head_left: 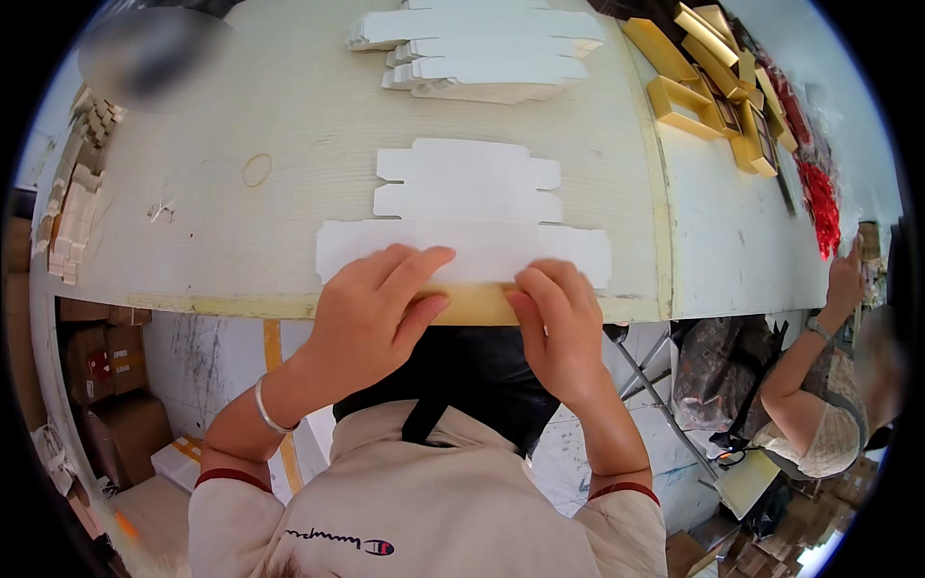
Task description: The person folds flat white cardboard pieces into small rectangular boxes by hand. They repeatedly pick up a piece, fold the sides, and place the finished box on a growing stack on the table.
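Observation:
A flat white cardboard box blank (467, 197) with cut tabs lies at the near edge of the table. My left hand (376, 294) is closed on its near edge, fingers on top and thumb bent toward the middle. My right hand (559, 318) pinches the same edge further right, fingers curled and thumb below. Between the two thumbs a gold-coloured strip (470, 303) shows along the blank's near edge, looking like its turned-up flap. The fingers hide parts of this edge. Beyond it stands a stack of similar white blanks (482, 48).
Gold open boxes (684, 106) are heaped at the far right, beside red shiny material (821, 207). Folded pale cardboard pieces (77, 212) line the left edge. A rubber band (257, 170) lies on the table (241, 222). Another person's arm (800, 361) is at the right.

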`<state>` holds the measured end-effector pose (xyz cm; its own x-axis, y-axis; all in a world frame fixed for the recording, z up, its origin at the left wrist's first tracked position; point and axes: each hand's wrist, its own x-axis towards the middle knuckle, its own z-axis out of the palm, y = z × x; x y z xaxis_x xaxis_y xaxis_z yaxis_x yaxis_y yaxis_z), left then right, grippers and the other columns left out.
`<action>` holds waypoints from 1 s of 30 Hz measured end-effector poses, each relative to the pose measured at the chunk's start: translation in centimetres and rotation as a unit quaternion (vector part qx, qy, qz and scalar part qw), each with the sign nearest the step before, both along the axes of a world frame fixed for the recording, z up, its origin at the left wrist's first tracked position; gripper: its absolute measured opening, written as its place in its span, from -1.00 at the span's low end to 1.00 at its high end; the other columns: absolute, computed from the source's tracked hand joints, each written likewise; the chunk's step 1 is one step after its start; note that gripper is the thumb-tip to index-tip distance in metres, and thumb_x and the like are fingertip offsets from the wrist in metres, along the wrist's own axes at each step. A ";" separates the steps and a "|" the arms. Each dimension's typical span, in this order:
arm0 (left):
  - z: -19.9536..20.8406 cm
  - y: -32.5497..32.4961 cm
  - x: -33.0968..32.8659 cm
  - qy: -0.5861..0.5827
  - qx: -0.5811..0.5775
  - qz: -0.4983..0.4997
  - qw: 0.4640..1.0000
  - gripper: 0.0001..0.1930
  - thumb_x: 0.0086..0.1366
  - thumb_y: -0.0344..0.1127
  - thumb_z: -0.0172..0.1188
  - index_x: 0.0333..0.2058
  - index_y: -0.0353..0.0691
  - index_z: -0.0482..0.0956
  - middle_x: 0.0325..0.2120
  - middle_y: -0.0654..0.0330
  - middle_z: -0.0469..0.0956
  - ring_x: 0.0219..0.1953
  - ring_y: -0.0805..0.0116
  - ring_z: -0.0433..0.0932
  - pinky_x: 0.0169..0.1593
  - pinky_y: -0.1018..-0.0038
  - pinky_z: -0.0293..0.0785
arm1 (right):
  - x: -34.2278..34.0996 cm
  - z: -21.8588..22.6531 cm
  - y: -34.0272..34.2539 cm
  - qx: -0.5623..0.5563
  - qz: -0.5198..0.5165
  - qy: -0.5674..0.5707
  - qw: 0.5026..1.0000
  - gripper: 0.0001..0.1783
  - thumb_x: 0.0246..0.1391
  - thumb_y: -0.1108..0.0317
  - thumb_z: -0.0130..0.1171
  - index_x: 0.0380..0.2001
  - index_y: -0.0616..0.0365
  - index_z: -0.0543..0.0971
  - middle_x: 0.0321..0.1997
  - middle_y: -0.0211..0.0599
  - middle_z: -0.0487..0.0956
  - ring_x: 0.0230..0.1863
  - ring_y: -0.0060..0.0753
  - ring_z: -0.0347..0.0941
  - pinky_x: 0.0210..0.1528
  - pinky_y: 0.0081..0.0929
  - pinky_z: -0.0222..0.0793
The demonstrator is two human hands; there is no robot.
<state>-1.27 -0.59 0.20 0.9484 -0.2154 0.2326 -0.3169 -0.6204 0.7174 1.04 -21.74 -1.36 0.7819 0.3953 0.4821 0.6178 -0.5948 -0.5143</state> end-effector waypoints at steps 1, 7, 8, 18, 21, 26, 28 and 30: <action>-0.1 -0.2 0.1 -0.070 0.059 0.005 0.996 -0.74 0.07 -0.38 0.32 -0.22 -0.19 0.56 -0.32 0.19 0.51 -0.31 0.21 0.46 -0.27 0.35 0.38 | 0.0 -0.3 0.1 -0.022 0.004 -0.038 0.999 -0.76 -0.11 0.52 0.25 -0.29 0.14 0.54 -0.21 -0.19 0.49 -0.28 -0.17 0.41 -0.27 -0.34 0.34; -1.2 -0.2 -0.6 -0.227 0.179 -0.067 0.955 -0.74 0.05 -0.28 0.32 -0.27 -0.22 0.58 -0.31 0.22 0.49 -0.29 0.32 0.47 -0.28 0.44 0.39 | -0.7 -1.4 -0.6 -0.104 0.096 -0.169 0.975 -0.66 -0.22 0.48 0.28 -0.26 0.28 0.57 -0.16 -0.15 0.47 -0.19 -0.21 0.43 -0.17 -0.31 0.38; -1.0 -0.1 -0.9 -0.232 0.187 -0.071 0.952 -0.73 0.05 -0.26 0.32 -0.27 -0.23 0.58 -0.31 0.23 0.49 -0.29 0.32 0.47 -0.28 0.45 0.39 | -0.8 -1.4 -0.8 -0.103 0.106 -0.174 0.974 -0.64 -0.21 0.47 0.26 -0.23 0.32 0.57 -0.18 -0.15 0.46 -0.20 -0.22 0.43 -0.18 -0.30 0.38; 0.1 0.1 2.0 -0.073 0.130 -0.071 0.986 -0.88 0.04 -0.43 0.28 -0.39 -0.23 0.58 -0.51 0.23 0.47 -0.44 0.24 0.48 -0.40 0.39 0.38 | 2.3 2.6 0.7 -0.125 0.129 0.106 0.978 -0.78 -0.19 0.61 0.15 -0.36 0.24 0.46 -0.43 -0.22 0.40 -0.35 -0.15 0.38 -0.32 -0.27 0.33; -0.1 0.2 2.0 -0.114 0.141 -0.079 0.980 -0.87 0.05 -0.41 0.28 -0.37 -0.21 0.59 -0.50 0.22 0.45 -0.44 0.24 0.45 -0.37 0.38 0.35 | 2.8 3.3 0.4 -0.115 0.157 0.146 0.970 -0.80 -0.14 0.61 0.15 -0.35 0.24 0.46 -0.46 -0.21 0.40 -0.38 -0.14 0.38 -0.36 -0.25 0.33; 1.2 -0.6 1.2 -0.134 0.206 0.038 0.969 -0.88 0.12 -0.34 0.22 -0.34 -0.16 0.58 -0.39 0.18 0.43 -0.39 0.27 0.45 -0.34 0.40 0.36 | 2.6 3.3 1.2 -0.103 0.142 0.250 0.952 -0.79 0.00 0.55 0.15 -0.24 0.25 0.45 -0.38 -0.17 0.47 -0.34 -0.11 0.45 -0.37 -0.27 0.36; 1.6 -0.5 1.1 -0.039 0.168 0.055 0.984 -0.84 0.17 -0.32 0.20 -0.26 -0.18 0.57 -0.35 0.15 0.44 -0.36 0.20 0.47 -0.34 0.36 0.38 | 2.2 3.3 2.2 0.048 0.155 0.393 0.905 -0.66 0.07 0.53 0.16 -0.06 0.25 0.42 -0.27 -0.14 0.52 -0.24 -0.16 0.51 -0.27 -0.36 0.41; 1.9 -0.2 1.7 0.070 0.104 0.061 0.990 -0.76 0.23 -0.31 0.16 -0.12 -0.19 0.53 -0.31 0.11 0.45 -0.32 0.11 0.50 -0.33 0.30 0.41 | 0.2 1.7 3.3 0.333 0.210 0.556 0.732 -0.40 0.11 0.50 0.20 0.22 0.22 0.29 -0.05 -0.08 0.52 -0.08 -0.27 0.52 -0.05 -0.45 0.43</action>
